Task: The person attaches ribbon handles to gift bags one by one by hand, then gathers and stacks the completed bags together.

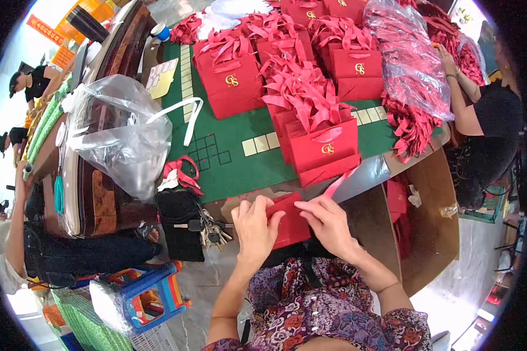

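Observation:
Close in front of my body, at the table's near edge, I hold a small red paper bag [288, 220]. My left hand [255, 227] grips its left side, fingers curled and thumb raised. At its upper right edge my right hand [328, 225] is closed, fingertips and thumb on the paper. Just beyond my right hand, a clear plastic sleeve [366, 178] with a red ribbon end lies over the table edge. Past it stands a row of finished-looking red gift bags [325, 146] with ribbon handles and gold lettering.
More red bags [231, 82] stand on the green table top [216, 175]. Bundled ribbons in clear plastic [413, 58] lie far right, beside another person's hand [448, 61]. Keys [214, 231] on a black pouch hang left. An open cardboard box [430, 205] stands at right.

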`<state>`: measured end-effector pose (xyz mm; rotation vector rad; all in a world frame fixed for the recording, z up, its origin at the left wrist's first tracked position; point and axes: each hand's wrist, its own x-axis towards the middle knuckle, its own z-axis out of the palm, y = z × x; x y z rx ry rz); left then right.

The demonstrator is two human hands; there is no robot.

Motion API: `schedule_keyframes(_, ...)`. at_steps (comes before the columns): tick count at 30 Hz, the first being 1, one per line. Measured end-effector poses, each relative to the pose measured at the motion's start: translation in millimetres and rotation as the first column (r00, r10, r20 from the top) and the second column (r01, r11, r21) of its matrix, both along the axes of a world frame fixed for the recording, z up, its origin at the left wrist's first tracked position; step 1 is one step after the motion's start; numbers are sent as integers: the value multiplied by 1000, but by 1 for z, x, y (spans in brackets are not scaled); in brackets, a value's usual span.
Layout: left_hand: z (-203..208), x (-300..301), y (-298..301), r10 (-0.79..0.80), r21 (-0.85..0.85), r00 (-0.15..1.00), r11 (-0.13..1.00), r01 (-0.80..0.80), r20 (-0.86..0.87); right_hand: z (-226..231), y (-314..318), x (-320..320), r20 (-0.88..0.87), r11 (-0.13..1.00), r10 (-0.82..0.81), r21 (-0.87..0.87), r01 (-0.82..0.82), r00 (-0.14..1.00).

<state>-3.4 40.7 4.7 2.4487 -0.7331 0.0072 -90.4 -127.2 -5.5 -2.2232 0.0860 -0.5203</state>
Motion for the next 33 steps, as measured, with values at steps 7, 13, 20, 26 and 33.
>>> schedule_keyframes(7, 13, -12, -14, -73, -168, 996, 984, 64, -43, -1, 7, 4, -98, 981, -86, 166, 102, 991)
schedule_keyframes(13, 8, -23, -22, -94, -199, 995, 975, 100, 38, 2, 5, 0, -146, 969, -157, 169, 181, 977)
schedule_keyframes(20, 9, -19, -20, -144, -211, 983, 970, 117, -116, 6, 3, -5, -175, 906, -86, 397, 150, 981)
schedule_keyframes(26, 11, -18, -20, -148, -196, 979, 973, 118, -142, 1, -6, -10, -5, 993, 35, 114, -34, 999)
schedule_keyframes(33, -1, -19, -24, -153, -246, 985, 960, 130, -74, 1, -8, -10, 17, 994, -42, -97, 44, 999)
